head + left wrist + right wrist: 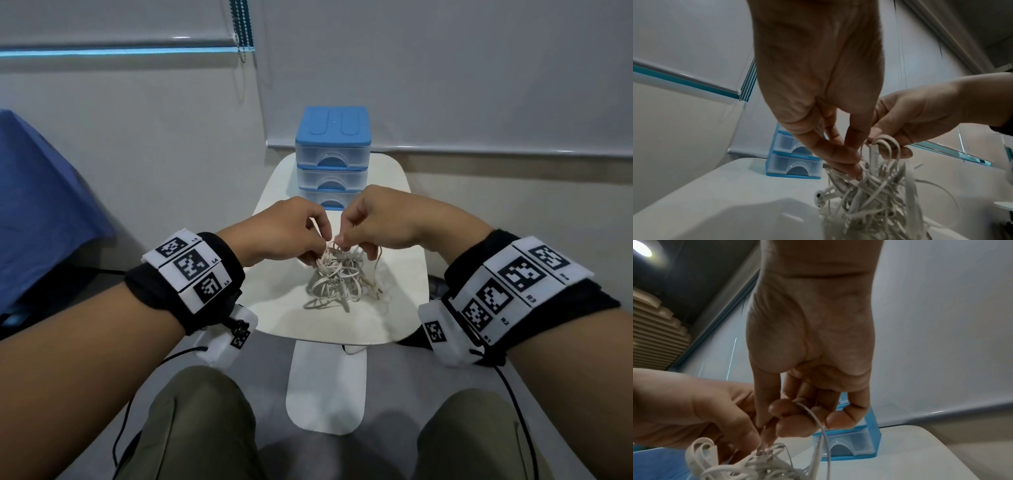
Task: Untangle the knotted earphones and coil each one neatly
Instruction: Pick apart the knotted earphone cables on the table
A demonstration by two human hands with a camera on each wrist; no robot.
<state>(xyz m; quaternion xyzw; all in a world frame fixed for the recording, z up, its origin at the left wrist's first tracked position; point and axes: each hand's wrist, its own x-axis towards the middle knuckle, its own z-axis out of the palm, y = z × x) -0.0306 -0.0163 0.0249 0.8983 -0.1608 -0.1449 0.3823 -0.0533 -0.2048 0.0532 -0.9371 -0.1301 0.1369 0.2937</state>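
Tangled white earphones (337,278) sit in one knotted clump at the centre of the head view, lower loops resting on the white tabletop (404,274), upper loops lifted. One earbud (819,195) hangs out at the clump's left side in the left wrist view.

Left hand (289,236): just above and left of the clump, fingers curled, thumb and fingertips pinching strands at the top of the knot. Right hand (380,222): just above and right of it, thumb and forefinger pinching a strand at the same spot; a thin cord (824,434) runs over its curled fingers (791,426) and drops down to the clump. Fingertips of the two hands nearly touch over the knot.

Blue-topped drawer unit (331,156) with three clear drawers stands on the tabletop behind the hands, upper centre of frame. Black wrist bands with printed marker tiles (191,265) on both forearms. Blue cloth (41,212) at left edge.
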